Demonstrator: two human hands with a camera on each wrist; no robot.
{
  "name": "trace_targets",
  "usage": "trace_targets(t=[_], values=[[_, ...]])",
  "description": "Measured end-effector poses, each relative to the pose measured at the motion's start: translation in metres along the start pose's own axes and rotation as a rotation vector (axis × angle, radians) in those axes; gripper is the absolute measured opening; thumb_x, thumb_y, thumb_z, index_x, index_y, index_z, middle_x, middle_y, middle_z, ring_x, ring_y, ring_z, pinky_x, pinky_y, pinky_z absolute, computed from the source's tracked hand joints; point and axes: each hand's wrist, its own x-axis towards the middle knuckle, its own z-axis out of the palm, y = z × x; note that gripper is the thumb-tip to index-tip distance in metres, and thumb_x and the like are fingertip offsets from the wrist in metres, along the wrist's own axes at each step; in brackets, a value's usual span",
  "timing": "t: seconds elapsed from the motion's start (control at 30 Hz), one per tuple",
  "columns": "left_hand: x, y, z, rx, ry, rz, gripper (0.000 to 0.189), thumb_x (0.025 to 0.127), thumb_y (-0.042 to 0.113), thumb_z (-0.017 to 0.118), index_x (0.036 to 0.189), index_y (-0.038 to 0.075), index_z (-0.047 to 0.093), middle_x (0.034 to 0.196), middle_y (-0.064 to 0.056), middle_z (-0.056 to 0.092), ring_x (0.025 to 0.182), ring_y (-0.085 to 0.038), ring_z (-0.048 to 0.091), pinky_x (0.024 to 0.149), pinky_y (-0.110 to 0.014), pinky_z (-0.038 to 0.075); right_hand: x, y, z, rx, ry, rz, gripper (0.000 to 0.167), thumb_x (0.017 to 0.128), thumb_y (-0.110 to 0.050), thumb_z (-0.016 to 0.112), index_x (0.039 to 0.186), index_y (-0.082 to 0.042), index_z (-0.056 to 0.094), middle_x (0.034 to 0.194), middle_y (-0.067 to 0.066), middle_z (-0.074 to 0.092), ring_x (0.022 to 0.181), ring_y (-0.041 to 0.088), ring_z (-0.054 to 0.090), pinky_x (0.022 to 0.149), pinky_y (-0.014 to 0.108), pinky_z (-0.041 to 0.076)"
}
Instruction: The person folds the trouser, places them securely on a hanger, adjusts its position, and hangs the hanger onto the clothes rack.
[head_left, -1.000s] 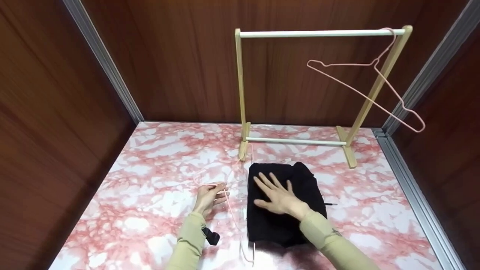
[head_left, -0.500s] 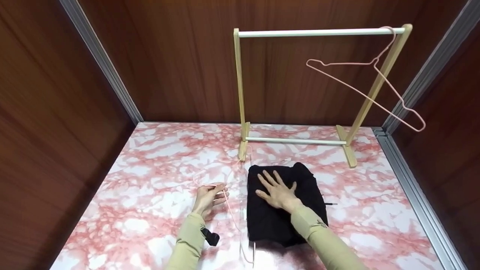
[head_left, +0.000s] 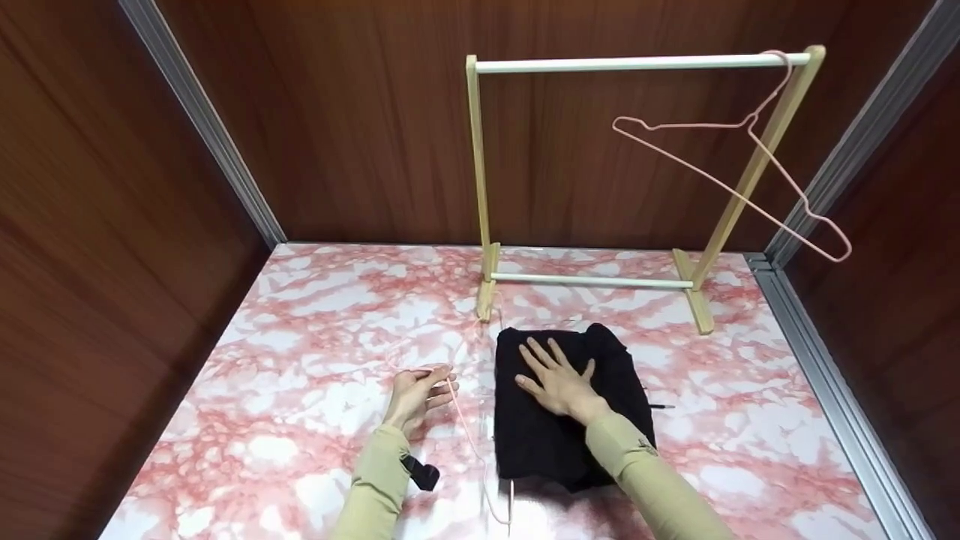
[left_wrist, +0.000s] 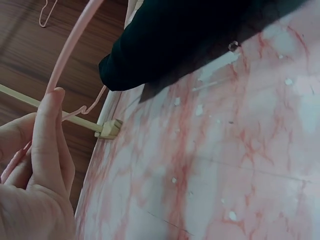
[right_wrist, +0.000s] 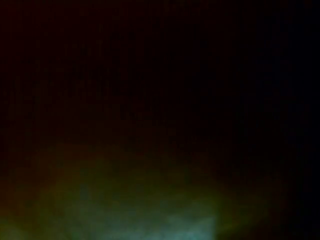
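Observation:
In the head view, my left hand (head_left: 416,394) pinches a pink clothes hanger (head_left: 463,426) between thumb and fingers, near where its hook meets the arms. One end of the hanger lies close to the rack's left foot, the other toward the front edge; part of it is hidden by a black folded cloth (head_left: 529,450). My right hand (head_left: 561,386) rests on that cloth with fingers spread. The left wrist view has the hanger (left_wrist: 74,42) between the fingers of my left hand (left_wrist: 42,165), with the dark cloth (left_wrist: 150,47) beyond. The right wrist view is almost black.
Behind the cloth stands a wooden rack (head_left: 480,172) with white bars. Another pink hanger (head_left: 694,171) hangs at its right end. A thin dark stick (head_left: 661,406) pokes out right of the cloth. Brown panels enclose the marbled pink table (head_left: 322,315).
My right hand has slid slightly right and back toward me on the cloth, staying flat. The left hand keeps its hold on the hanger and has hardly moved.

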Motion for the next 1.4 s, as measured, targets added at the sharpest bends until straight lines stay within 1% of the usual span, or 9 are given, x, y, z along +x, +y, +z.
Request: trace_targets(t=[0.4,0.67,0.83,0.97,1.07,1.13,1.2,1.3,1.4], values=[[-0.007,0.027,0.027,-0.032,-0.046,0.085,0.021,0.094,-0.001,0.065,0.105,-0.018,0.061,0.075,-0.008,0.073,0.063,-0.013,0.072,0.064,-0.025,0.062,-0.008,0.003,-0.018,0.027,0.128,-0.065,0.064,0.105,-0.052,0.039,0.159,-0.019,0.031,0.169,0.001,0.024,0.159,0.033,0.011,0.118,0.077,-0.001],[-0.014,0.048,0.045,-0.071,-0.068,0.103,0.01,0.092,-0.005,0.065,0.096,-0.014,0.064,0.075,-0.011,0.074,0.067,-0.019,0.075,0.07,-0.031,0.063,-0.013,0.007,-0.03,0.117,0.167,-0.086,0.063,0.106,-0.047,0.041,0.158,-0.011,0.032,0.168,0.006,0.025,0.158,0.036,0.008,0.119,0.074,-0.002],[-0.016,0.056,0.058,-0.074,-0.083,0.129,0.01,0.092,-0.006,0.065,0.094,-0.015,0.065,0.074,-0.009,0.073,0.065,-0.015,0.074,0.071,-0.03,0.063,-0.016,0.01,-0.038,0.196,0.179,-0.084,0.062,0.106,-0.043,0.043,0.156,-0.008,0.035,0.167,0.01,0.027,0.158,0.037,0.008,0.118,0.075,-0.003],[-0.019,0.065,0.074,-0.067,-0.096,0.171,0.016,0.093,-0.007,0.063,0.101,-0.02,0.064,0.072,-0.007,0.072,0.064,-0.013,0.073,0.066,-0.026,0.063,-0.022,0.008,-0.045,0.26,0.275,-0.105,0.054,0.105,-0.033,0.049,0.149,-0.002,0.046,0.161,0.015,0.038,0.156,0.041,0.015,0.12,0.074,0.0],[-0.022,0.072,0.086,-0.06,-0.104,0.197,0.023,0.093,-0.007,0.062,0.108,-0.025,0.059,0.073,-0.007,0.073,0.064,-0.013,0.073,0.066,-0.026,0.062,-0.026,0.001,-0.053,0.328,0.421,-0.172,0.041,0.101,-0.02,0.057,0.135,0.003,0.059,0.15,0.02,0.052,0.151,0.046,0.029,0.122,0.07,0.01],[-0.022,0.077,0.094,-0.052,-0.104,0.21,0.025,0.093,-0.007,0.063,0.109,-0.026,0.059,0.073,-0.006,0.072,0.064,-0.013,0.072,0.066,-0.025,0.062,-0.029,-0.006,-0.061,0.376,0.524,-0.241,0.03,0.096,-0.012,0.063,0.12,0.004,0.069,0.136,0.02,0.064,0.143,0.045,0.042,0.121,0.064,0.023],[-0.023,0.081,0.1,-0.032,-0.101,0.221,0.026,0.093,-0.006,0.064,0.109,-0.026,0.06,0.072,-0.006,0.072,0.064,-0.013,0.072,0.066,-0.025,0.062,-0.033,-0.015,-0.069,0.423,0.585,-0.303,0.019,0.091,-0.007,0.067,0.106,0.002,0.075,0.12,0.017,0.072,0.129,0.04,0.057,0.115,0.054,0.038],[-0.023,0.089,0.11,0.031,-0.093,0.244,0.027,0.093,-0.002,0.066,0.109,-0.023,0.063,0.071,-0.006,0.073,0.063,-0.011,0.073,0.065,-0.024,0.062,-0.041,-0.029,-0.084,0.482,0.578,-0.342,0.01,0.089,-0.008,0.07,0.093,-0.004,0.078,0.099,0.007,0.077,0.104,0.025,0.069,0.099,0.037,0.051],[-0.022,0.096,0.118,0.102,-0.091,0.278,0.028,0.093,0.002,0.068,0.108,-0.021,0.065,0.074,-0.01,0.075,0.063,-0.01,0.073,0.066,-0.024,0.062,-0.047,-0.042,-0.098,0.552,0.479,-0.331,0.012,0.092,-0.014,0.071,0.094,-0.006,0.079,0.089,0.004,0.077,0.086,0.01,0.068,0.081,0.023,0.052]])
